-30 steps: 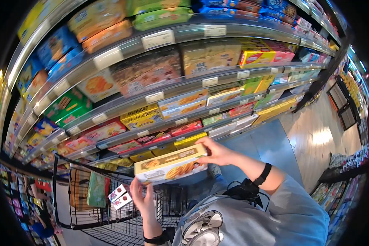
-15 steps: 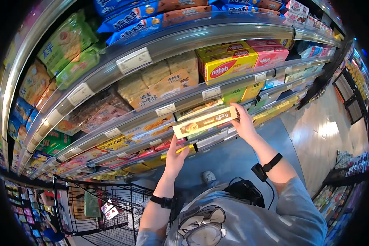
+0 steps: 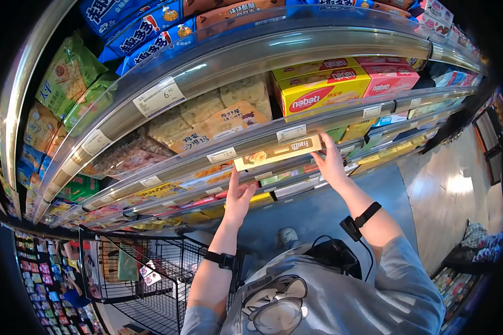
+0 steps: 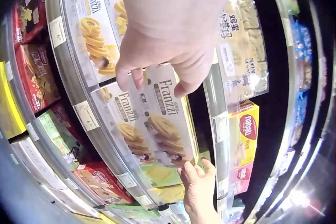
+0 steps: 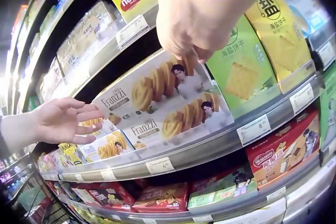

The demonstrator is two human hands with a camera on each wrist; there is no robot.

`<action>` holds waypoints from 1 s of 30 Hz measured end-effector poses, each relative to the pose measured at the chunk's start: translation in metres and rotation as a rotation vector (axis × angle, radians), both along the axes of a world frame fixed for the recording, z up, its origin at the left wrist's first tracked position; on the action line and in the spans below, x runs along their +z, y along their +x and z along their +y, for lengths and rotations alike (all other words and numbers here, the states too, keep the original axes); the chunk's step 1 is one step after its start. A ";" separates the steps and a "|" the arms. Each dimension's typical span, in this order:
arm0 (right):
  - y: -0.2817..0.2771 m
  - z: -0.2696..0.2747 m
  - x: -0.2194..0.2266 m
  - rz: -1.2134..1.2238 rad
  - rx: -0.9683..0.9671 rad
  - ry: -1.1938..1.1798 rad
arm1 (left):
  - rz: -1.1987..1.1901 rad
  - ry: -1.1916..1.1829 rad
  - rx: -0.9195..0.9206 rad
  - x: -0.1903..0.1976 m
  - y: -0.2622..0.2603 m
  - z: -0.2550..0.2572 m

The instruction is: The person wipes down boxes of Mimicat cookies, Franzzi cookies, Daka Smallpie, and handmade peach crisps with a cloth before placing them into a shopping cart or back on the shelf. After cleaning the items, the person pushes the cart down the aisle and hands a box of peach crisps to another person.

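I see a Franzzi cookie box [image 3: 278,153] going onto a shelf [image 3: 296,120], at its front edge, behind the clear rail with the price tags. The box lies flat and long, on top of another box of the same cookies [image 5: 181,120].

What could go wrong? I think the box could tip off the front edge if it is let go too soon, because part of it looks not fully pushed in. It could also catch on the rail, or push the green cracker box [image 5: 247,66] next to it crooked.

My right hand [image 3: 331,163] is at the right end of the box. Its fingers [image 5: 190,50] are on the top face of the box, curled a little, and they seem to pinch that end. My left hand [image 3: 239,196] is at the left end. Its fingers [image 5: 84,115] are straight and spread, with the tips just touching or almost touching the box end; I cannot tell which. So the box sits between my two hands, one end at each.

A yellow Nabati box [image 3: 318,92] is on the shelf above. A shopping cart [image 3: 145,268] stands behind me on the left.
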State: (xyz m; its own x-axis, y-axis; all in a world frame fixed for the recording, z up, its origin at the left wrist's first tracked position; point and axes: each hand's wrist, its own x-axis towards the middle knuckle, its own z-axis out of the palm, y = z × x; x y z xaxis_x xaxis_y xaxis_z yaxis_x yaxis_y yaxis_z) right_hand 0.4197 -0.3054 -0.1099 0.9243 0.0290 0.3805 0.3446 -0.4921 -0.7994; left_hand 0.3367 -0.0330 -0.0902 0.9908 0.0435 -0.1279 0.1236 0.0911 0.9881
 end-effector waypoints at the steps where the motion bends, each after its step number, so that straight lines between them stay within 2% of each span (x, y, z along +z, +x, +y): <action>1: 0.002 0.001 -0.003 0.028 -0.014 0.082 | -0.062 0.000 0.008 0.002 0.001 -0.001; 2: 0.003 0.001 -0.005 0.056 -0.029 0.163 | -0.059 0.001 0.012 -0.001 0.002 -0.001; 4: 0.006 -0.001 -0.008 -0.021 -0.007 0.151 | -0.027 -0.054 0.066 -0.009 0.005 0.000; 6: 0.007 -0.003 -0.007 0.065 -0.006 0.047 | -0.039 0.000 0.061 -0.008 0.006 -0.002; 8: 0.008 -0.001 -0.003 0.022 -0.026 -0.007 | -0.051 0.053 0.054 -0.007 0.007 -0.003; 10: 0.010 0.001 -0.003 -0.022 -0.045 -0.062 | 0.113 0.075 -0.002 -0.006 0.009 -0.001; 13: 0.013 0.004 -0.007 -0.052 -0.068 -0.076 | 0.008 0.139 0.007 -0.012 0.012 -0.004; 16: 0.010 0.006 -0.011 0.024 -0.111 0.033 | 0.051 0.098 0.059 -0.012 0.015 -0.005; 18: 0.003 0.010 -0.012 0.068 -0.151 0.234 | 0.063 0.108 0.061 -0.013 0.016 -0.005; 21: 0.000 0.009 -0.024 0.185 -0.109 0.265 | 0.075 0.113 0.048 -0.014 0.018 -0.004; 24: 0.002 0.009 -0.030 0.215 -0.074 0.359 | 0.089 0.104 0.030 -0.012 0.018 -0.006; 30: 0.004 0.009 -0.023 0.254 -0.053 0.383 | 0.166 0.095 0.020 -0.003 0.018 -0.009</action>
State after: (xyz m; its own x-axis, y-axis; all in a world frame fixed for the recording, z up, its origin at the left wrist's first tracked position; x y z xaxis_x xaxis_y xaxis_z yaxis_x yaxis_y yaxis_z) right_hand 0.4237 -0.2961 -0.1334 0.9860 -0.1194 0.1161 0.0968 -0.1566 -0.9829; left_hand 0.3544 -0.0423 -0.0936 0.9552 0.0827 -0.2842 0.2849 0.0029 0.9585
